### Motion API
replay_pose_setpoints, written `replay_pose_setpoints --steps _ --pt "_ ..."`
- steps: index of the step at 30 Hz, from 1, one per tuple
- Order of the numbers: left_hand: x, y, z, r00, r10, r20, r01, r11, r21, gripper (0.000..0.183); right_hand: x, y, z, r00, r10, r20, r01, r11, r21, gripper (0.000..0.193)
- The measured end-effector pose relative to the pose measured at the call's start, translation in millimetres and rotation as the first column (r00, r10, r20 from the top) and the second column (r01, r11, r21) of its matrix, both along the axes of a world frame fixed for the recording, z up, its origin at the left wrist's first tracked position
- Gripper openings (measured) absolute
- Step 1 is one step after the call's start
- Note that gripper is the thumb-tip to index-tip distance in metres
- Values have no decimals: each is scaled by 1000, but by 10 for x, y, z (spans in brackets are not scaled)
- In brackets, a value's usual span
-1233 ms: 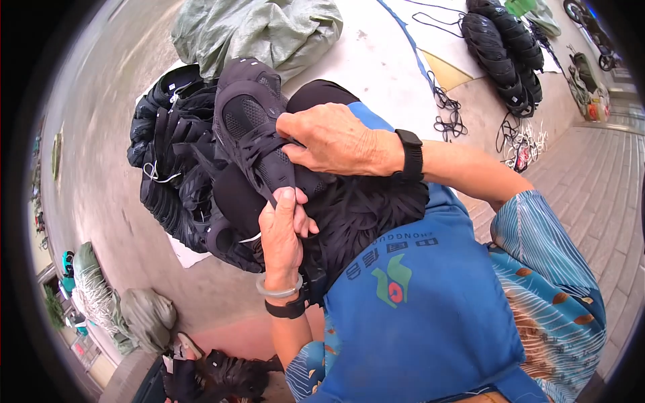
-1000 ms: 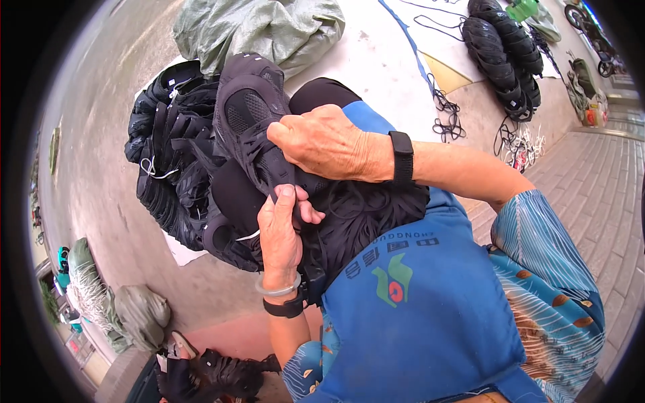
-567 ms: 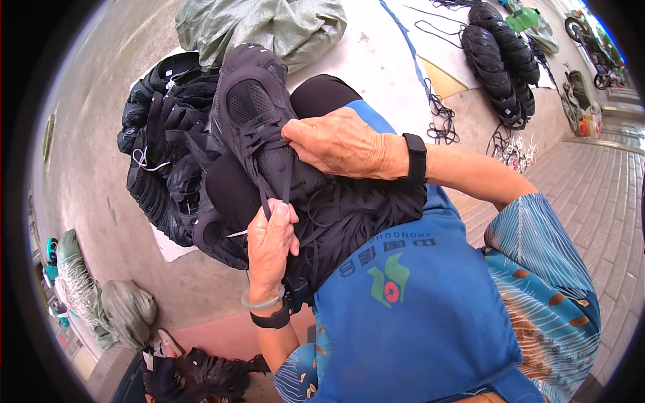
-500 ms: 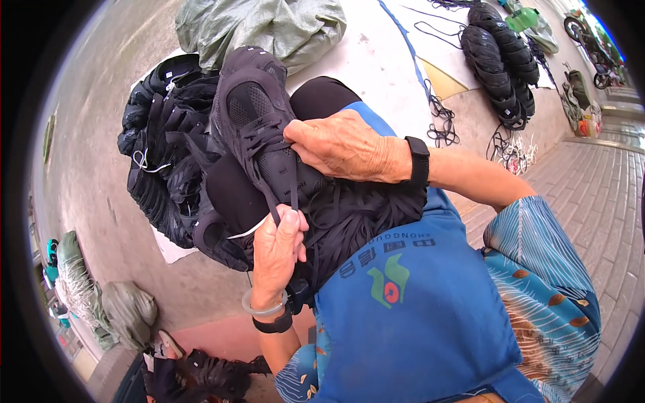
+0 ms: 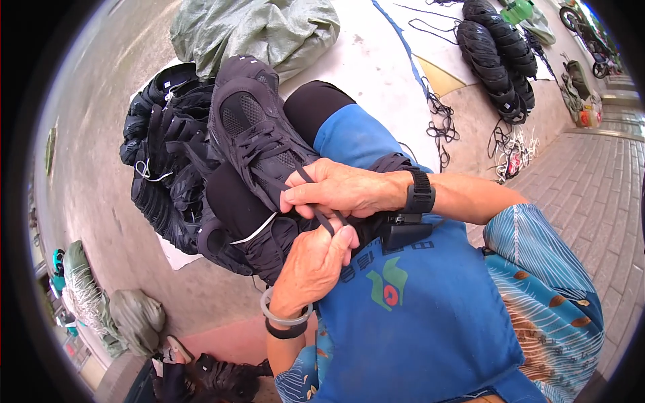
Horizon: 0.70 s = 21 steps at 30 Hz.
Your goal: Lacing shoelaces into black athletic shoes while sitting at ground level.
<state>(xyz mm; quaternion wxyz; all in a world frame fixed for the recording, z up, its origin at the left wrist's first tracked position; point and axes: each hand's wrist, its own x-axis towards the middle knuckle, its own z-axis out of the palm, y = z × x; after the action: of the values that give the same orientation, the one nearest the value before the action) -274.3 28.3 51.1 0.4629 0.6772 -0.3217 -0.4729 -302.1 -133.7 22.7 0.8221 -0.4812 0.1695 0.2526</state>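
Observation:
A black shoe upper with a mesh toe lies across my knees, its toe pointing away from me. Black shoelaces criss-cross its front. My right hand is over the ankle end of the upper, its fingers pinched around a lace. Just below it, my left hand also grips lace between thumb and fingers. The two hands are close together, and lace ends run between them. A white cord shows beside the left hand, against more black uppers on my lap.
To the left is a heap of black shoe uppers. A grey-green woven sack lies ahead on a white sheet. Bundled black uppers and loose black laces lie at the right. My blue apron covers my lap.
Both hands have drawn back toward my body. The left moved right, close under the right hand, which came off the lacing down to the ankle end of the shoe upper.

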Motion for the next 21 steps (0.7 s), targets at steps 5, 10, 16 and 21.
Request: replay_pose_setpoints --steps 5,10,16,21 --pt "484 -28 -102 687 588 426 -601 790 -122 12 -24 -172 -28 995 78 69 -66 984 -164 19" --pt "743 -134 -332 405 369 836 -410 891 -195 17 12 -77 -47 971 89 223 -42 977 -209 23" --pt "901 -77 -429 587 419 693 -418 890 -183 9 10 -175 -211 974 84 212 -44 982 -184 22" --pt "964 -43 -420 844 491 216 -503 864 1 18 43 -577 43 985 158 66 -161 986 41 21"
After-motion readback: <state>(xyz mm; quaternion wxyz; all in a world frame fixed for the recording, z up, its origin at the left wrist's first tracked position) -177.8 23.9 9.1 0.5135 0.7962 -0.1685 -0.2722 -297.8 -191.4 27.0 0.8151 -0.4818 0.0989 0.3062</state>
